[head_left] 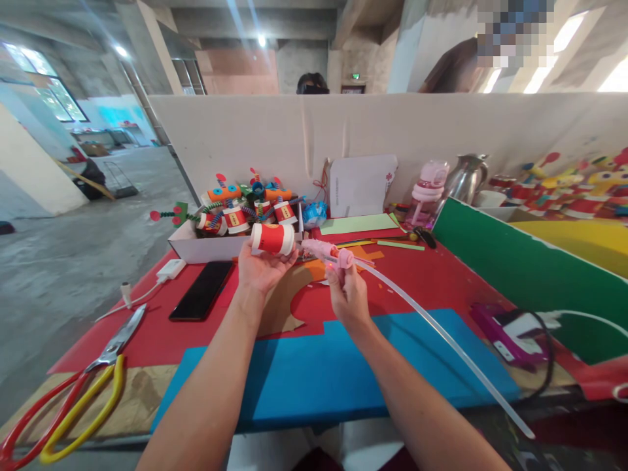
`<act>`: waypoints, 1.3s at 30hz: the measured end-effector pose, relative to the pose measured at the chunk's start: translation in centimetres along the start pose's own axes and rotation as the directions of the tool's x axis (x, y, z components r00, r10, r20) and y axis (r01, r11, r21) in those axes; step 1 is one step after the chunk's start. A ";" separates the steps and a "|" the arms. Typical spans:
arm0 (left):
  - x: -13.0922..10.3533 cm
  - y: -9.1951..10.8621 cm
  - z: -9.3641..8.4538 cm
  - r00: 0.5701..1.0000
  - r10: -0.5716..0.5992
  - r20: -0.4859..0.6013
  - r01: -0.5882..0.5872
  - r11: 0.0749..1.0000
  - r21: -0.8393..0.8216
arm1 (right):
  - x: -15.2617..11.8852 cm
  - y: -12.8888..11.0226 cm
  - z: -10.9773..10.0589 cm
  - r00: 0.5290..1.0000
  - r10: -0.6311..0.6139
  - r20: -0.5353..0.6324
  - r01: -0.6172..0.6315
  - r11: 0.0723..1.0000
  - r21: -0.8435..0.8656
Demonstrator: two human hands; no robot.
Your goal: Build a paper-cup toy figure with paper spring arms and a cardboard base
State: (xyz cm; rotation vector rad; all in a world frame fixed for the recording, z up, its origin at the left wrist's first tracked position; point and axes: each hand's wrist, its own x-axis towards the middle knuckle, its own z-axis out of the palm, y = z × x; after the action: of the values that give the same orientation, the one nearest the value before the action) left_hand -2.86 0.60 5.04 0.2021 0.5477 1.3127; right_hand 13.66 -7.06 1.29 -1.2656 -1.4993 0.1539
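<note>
A red and white paper cup (273,239) lies on its side in my left hand (261,267), whose fingers support it from below. My right hand (349,294) is closed round a pink glue gun (321,249), its nozzle pointing left at the cup's rim end. Whether the nozzle touches the cup I cannot tell. From the back of the gun a long clear glue stick (441,333) runs down to the right. Beneath my hands are a brown cardboard piece (282,304) and blue sheets (294,386) on the red tabletop covering (157,347).
Left are large scissors (105,366), a black phone (201,291) and a white charger (171,269). Behind stands a box (189,247) of cup figures. A pink bottle (428,193), a metal jug (467,176), a green panel (530,281) and a purple power strip (510,333) are right. People are beyond the partition.
</note>
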 end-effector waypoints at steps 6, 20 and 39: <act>0.0 -0.2 -0.1 0.999 0.003 0.049 -0.004 1.000 0.020 | 0.0 0.2 0.2 1.000 -0.003 0.008 0.003 1.000 -0.011; 0.1 0.5 0.0 0.998 0.036 -0.046 -0.037 0.999 -0.026 | -0.1 0.2 0.4 0.997 -0.047 0.067 0.049 0.998 -0.034; 0.7 0.4 -0.3 0.992 -0.009 -0.129 0.000 0.997 -0.075 | -0.1 0.9 1.4 0.982 -0.147 0.117 0.161 0.979 -0.123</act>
State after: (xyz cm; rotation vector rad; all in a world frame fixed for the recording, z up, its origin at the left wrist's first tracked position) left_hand -3.26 1.28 4.80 0.0536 0.6068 1.3459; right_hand 13.13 -6.06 0.06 -1.2555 -1.7173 0.0206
